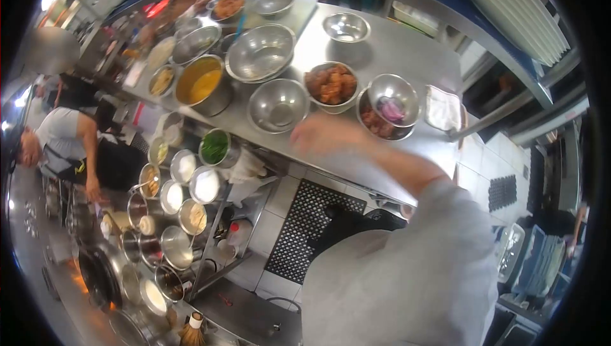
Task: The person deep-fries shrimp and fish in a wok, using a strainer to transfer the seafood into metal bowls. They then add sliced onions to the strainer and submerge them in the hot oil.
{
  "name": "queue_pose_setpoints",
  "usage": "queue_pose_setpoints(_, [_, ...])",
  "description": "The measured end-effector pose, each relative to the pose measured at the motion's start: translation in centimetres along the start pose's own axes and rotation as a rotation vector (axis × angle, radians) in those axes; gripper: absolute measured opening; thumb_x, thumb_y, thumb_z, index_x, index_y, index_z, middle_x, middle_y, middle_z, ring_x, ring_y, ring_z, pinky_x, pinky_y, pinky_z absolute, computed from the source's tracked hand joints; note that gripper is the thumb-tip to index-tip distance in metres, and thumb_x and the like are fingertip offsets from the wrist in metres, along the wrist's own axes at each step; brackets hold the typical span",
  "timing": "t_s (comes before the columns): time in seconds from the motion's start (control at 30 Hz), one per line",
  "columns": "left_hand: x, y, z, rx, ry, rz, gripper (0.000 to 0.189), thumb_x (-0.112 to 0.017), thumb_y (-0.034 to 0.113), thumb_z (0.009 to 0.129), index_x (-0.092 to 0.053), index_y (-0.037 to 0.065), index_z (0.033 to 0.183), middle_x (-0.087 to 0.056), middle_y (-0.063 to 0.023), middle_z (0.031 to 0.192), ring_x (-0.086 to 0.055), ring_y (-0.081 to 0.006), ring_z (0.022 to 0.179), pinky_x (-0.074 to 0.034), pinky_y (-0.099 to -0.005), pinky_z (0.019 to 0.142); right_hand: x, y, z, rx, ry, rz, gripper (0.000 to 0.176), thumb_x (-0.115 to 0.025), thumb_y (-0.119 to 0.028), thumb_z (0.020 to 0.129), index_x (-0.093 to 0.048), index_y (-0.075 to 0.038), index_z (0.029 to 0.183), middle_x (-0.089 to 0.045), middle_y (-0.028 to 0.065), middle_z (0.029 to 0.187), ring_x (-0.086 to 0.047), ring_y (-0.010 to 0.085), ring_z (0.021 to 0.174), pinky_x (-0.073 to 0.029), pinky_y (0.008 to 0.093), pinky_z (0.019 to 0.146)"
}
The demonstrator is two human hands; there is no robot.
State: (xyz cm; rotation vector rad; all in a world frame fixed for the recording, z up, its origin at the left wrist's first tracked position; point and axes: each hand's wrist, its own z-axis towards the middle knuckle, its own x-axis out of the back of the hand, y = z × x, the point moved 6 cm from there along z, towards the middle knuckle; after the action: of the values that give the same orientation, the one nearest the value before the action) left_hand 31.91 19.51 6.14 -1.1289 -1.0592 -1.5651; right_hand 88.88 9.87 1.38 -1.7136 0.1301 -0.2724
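My right hand (313, 135) is over the front edge of the steel table, blurred by motion, so its fingers cannot be made out. Just beyond it stands a steel bowl (278, 105), with nothing seen inside. A bowl of orange-red marinated chunks (331, 84) sits close by to the right. Farther right, a bowl with sliced red onion (391, 109) rests partly over another bowl of reddish pieces (375, 123). My left hand is out of view.
A pot of yellow sauce (200, 85) and a large steel bowl (261, 52) stand left. Several ingredient containers, including chopped greens (215, 146), line the lower left near a burner flame (76, 275). Another person (76, 136) stands at far left. A folded cloth (443, 109) lies right.
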Motion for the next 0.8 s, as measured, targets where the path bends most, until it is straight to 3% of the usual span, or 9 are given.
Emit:
queue_pose_setpoints(0.07, [-0.5,0.9,0.3,-0.006,-0.018,-0.007,0.053,-0.062,0.017,0.081,-0.05,0.0,0.129,-0.058,-0.0214,0.122,-0.057,-0.0369,0.107,-0.048,-0.0418,0.089,13.1,-2.7,-8.2,0.043,0.622,-0.248,0.028,-0.06,-0.016,0.089,-0.06,-0.005,0.115,-0.065,0.0099,0.1,-0.061,0.0198,0.09,-0.047,0.0321,0.087])
queue_pose_setpoints(0.1, [-0.5,1.0,0.2,0.004,-0.018,-0.012,0.054,-0.062,0.018,0.081,-0.049,0.0,0.13,-0.058,-0.0214,0.122,-0.057,-0.037,0.107,-0.047,-0.0419,0.089,17.6,-3.3,-13.1,-0.23,0.9,-0.535,0.028,-0.061,-0.017,0.089,-0.06,-0.005,0.114,-0.065,0.0099,0.101,-0.062,0.0191,0.093,-0.048,0.0332,0.085])
queue_pose_setpoints(0.17, [-0.1,-0.1,-0.9,0.075,-0.008,-0.009,0.055,-0.062,0.02,0.081,-0.049,0.0,0.131,-0.058,-0.0212,0.123,-0.057,-0.0372,0.109,-0.047,-0.0422,0.091,22.9,0.4,-18.2,0.129,1.039,-1.631,0.048,-0.071,-0.033,0.081,-0.06,-0.007,0.12,-0.064,0.0105,0.1,-0.062,0.0203,0.088,-0.051,0.0354,0.074])
queue_pose_setpoints(0.2, [0.2,-1.3,-2.3,0.133,0.003,0.005,0.056,-0.062,0.021,0.081,-0.048,0.0,0.131,-0.057,-0.0212,0.124,-0.056,-0.0373,0.11,-0.046,-0.0423,0.091,27.3,5.7,-19.7,-0.514,0.771,-1.109,0.062,-0.077,-0.041,0.073,-0.059,-0.006,0.121,-0.063,0.0127,0.103,-0.061,0.0246,0.088,-0.05,0.0367,0.075])
queue_pose_setpoints(0.33, [2.6,-9.5,-5.7,0.371,0.058,0.072,0.059,-0.063,0.024,0.081,-0.047,0.001,0.133,-0.057,-0.0209,0.126,-0.056,-0.0376,0.113,-0.045,-0.0428,0.094,24.0,5.5,-21.4,-0.237,0.919,-0.926,0.059,-0.078,-0.04,0.072,-0.059,-0.003,0.114,-0.062,0.0169,0.104,-0.06,0.0317,0.089,-0.049,0.0408,0.075])
queue_pose_setpoints(0.47, [7.0,-22.2,-11.3,0.806,0.024,0.184,0.063,-0.063,0.027,0.081,-0.045,0.001,0.135,-0.056,-0.0206,0.128,-0.055,-0.0379,0.116,-0.044,-0.0434,0.096,24.9,10.2,-21.6,-0.421,0.64,-0.689,0.032,-0.058,-0.021,0.086,-0.057,0.003,0.107,-0.064,0.0145,0.092,-0.061,0.0251,0.081,-0.049,0.0358,0.074])
queue_pose_setpoints(0.53, [4.9,-29.0,-16.4,0.955,-0.019,0.16,0.04,-0.06,0.025,0.081,-0.058,-0.001,0.111,-0.065,-0.0247,0.105,-0.063,-0.0397,0.097,-0.05,-0.0452,0.084,28.3,13.2,-20.4,-0.161,0.447,-0.447,0.036,-0.053,-0.019,0.09,-0.055,0.003,0.118,-0.063,0.0165,0.103,-0.062,0.0247,0.095,-0.05,0.0339,0.081])
queue_pose_setpoints(0.67, [9.2,-25.3,-17.6,1.239,0.183,0.04,0.051,-0.048,0.015,0.084,-0.046,0.001,0.132,-0.054,-0.03,0.124,-0.051,-0.0442,0.117,-0.041,-0.0469,0.099,21.5,5.6,-10.2,-0.121,0.435,-0.54,0.037,-0.054,-0.017,0.089,-0.054,0.003,0.12,-0.063,0.0168,0.106,-0.062,0.025,0.098,-0.05,0.0333,0.083])
queue_pose_setpoints(0.8, [11.2,-24.2,-19.2,1.288,0.448,-0.242,0.044,-0.05,0.011,0.087,-0.047,0.002,0.129,-0.061,-0.021,0.106,-0.063,-0.0305,0.085,-0.051,-0.0388,0.073,14.7,0.5,-4.4,-0.085,0.395,-0.413,0.038,-0.055,-0.016,0.088,-0.053,0.003,0.122,-0.062,0.017,0.109,-0.062,0.0252,0.101,-0.05,0.0327,0.085])
